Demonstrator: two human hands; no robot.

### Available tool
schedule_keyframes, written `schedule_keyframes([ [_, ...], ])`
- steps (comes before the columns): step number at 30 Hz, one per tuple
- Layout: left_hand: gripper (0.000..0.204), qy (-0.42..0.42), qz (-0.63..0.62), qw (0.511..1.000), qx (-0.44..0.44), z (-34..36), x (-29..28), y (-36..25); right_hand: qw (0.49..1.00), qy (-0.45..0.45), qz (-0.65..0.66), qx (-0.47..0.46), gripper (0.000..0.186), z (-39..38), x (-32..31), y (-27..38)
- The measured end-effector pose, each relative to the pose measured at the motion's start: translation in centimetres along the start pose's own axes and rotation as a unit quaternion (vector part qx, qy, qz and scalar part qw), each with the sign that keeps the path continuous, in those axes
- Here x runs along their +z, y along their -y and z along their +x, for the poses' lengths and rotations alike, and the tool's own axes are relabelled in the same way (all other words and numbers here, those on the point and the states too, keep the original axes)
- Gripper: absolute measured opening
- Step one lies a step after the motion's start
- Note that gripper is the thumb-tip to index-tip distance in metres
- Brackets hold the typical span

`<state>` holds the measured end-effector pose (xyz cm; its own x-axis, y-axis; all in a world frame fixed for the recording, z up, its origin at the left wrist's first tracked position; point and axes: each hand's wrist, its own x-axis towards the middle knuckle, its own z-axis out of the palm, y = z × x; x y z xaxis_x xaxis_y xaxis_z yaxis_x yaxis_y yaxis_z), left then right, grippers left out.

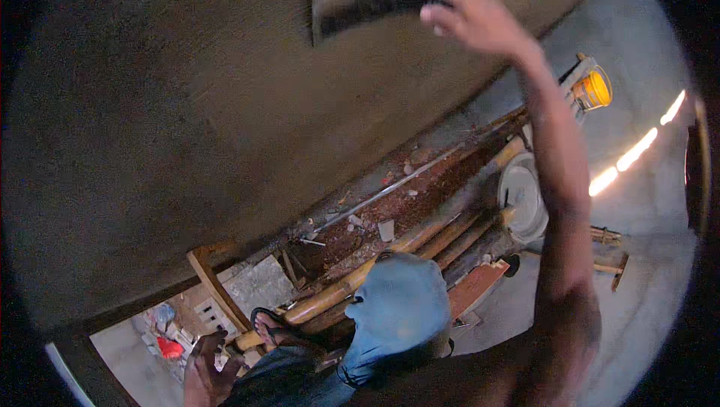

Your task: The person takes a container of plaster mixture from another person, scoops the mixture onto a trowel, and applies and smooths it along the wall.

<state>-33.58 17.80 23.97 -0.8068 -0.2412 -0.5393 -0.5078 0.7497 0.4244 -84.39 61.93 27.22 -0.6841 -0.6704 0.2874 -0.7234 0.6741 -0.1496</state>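
Head view: a broad grey-brown plastered wall (225, 114) fills the upper left, its foot running slantwise down to a pale grey concrete floor (637, 208) on the right. Long yellow-brown bamboo poles (341, 285) lie side by side below it, with reddish rubble (397, 208) between them and the wall. Near the top of the view, the long dark rectangular plastering float (375, 8) is up at the wall face — whether its whole face touches cannot be told. Light-blue bulging cloth (405, 298) covers part of the poles, and a round whitish basin (525, 201) sits beyond it, partly behind the right forearm. The right hand (476, 21) is at the float's right end, its fingers blurred but curled in around the grip. Low on the left, the left hand (208, 371) holds nothing visible — fingers bent and spread apart, near a wooden frame piece (217, 287). Smaller still are a yellow bucket (594, 90), a foot in a black sandal (274, 328) and a bright red scrap (171, 348)
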Motion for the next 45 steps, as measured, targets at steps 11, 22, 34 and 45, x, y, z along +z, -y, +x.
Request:
schedule_keyframes([
  [11, 0.056, 0.031, 0.097, 0.974, -0.204, 2.0, -2.1, -5.9, 0.958, 0.014, -0.249, 0.143, 0.031, -4.4, -3.6, 5.8],
  [22, 0.044, 0.012, -0.115, 0.962, -0.249, -0.1, 1.1, -4.4, 0.993, 0.024, 0.046, 0.110, 0.031, -19.2, 46.5, 2.1],
  [34, 0.044, 0.029, -0.092, 0.961, -0.261, -2.3, 2.9, -0.2, 0.979, 0.173, 0.006, 0.108, 0.030, -7.4, 29.6, 4.3],
  [45, 0.045, -0.019, 0.058, 0.998, 0.006, -0.8, -1.3, -3.2, 0.991, -0.036, -0.128, -0.028, 0.038, 0.8, -3.1, 5.3],
])
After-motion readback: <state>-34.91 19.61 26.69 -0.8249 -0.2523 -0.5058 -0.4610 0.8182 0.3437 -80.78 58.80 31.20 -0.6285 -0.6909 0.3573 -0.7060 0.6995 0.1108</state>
